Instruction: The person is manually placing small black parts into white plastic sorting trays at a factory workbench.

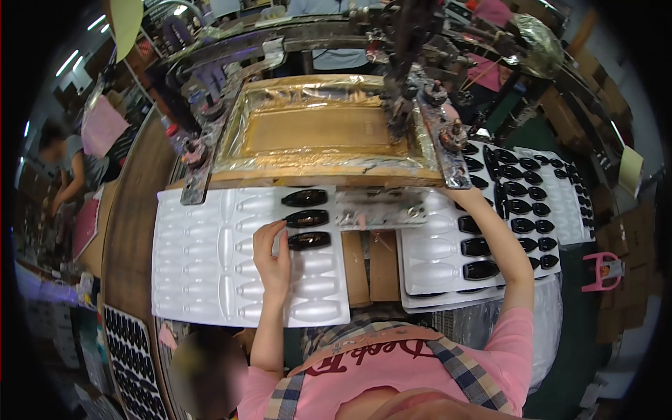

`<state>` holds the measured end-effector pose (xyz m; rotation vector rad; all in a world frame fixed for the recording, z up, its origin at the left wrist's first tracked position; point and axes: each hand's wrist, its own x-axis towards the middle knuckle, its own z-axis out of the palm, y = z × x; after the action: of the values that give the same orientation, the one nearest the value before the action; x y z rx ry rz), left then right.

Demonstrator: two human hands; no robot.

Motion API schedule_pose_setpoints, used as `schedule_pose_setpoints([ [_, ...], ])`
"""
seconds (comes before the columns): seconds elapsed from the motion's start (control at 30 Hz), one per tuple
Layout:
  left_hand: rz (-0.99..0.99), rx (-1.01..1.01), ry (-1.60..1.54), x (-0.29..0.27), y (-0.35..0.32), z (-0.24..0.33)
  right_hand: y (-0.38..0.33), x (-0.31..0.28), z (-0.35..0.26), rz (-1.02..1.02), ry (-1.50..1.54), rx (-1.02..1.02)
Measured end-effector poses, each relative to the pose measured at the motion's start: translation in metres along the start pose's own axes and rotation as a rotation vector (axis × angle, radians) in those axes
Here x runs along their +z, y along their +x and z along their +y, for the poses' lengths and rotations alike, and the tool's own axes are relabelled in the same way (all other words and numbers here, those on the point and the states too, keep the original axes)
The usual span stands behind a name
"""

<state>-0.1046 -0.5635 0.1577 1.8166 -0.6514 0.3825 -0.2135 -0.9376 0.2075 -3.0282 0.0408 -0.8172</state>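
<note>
A big printing frame (318, 126), its screen wrapped in shiny gold tape, sits at the far side of the bench, mounted on a dark metal machine (406, 42). Just near of it, on the left, lies a wide white moulded tray (203, 280) with rows of boat-shaped hollows. Most of these hollows hold nothing; three glossy black oval pieces lie in the far right column of the tray, one behind the other. To the right, a stack of similar white trays (437, 269) carries more black pieces, and further right another tray (553, 196) is packed with small black ovals. Two brown wooden strips (371, 262) show between the left tray and the right stack.

The left hand (271, 255) rests on the white tray, fingers loosely spread and lying flat, with the fingertips touching the left end of the nearest black piece (309, 241). It is not closed around the piece. That piece lies in its hollow, long axis left to right, shiny and dark, just near of the two others (305, 208).

The right hand is reached far forward under the right edge of the printing frame; only the forearm (500, 241) shows, so I cannot tell whether that hand is open or closed.

A pink plastic holder (600, 271) stands at the right.
</note>
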Motion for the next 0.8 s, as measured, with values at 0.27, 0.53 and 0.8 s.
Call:
schedule_pose_setpoints([
  [0.27,-0.319,0.192,-0.194,0.057,0.086,0.043,-0.021,-0.037,-0.019,0.077,0.304,0.171],
  [0.53,-0.173,0.659,-0.159,0.119,0.133,-0.003,-0.042,-0.099,-0.055,-0.124,0.383,0.444],
  [0.8,-0.341,-0.131,-0.821,0.116,0.163,0.0,-0.022,-0.09,-0.07,-0.046,0.487,0.423],
])
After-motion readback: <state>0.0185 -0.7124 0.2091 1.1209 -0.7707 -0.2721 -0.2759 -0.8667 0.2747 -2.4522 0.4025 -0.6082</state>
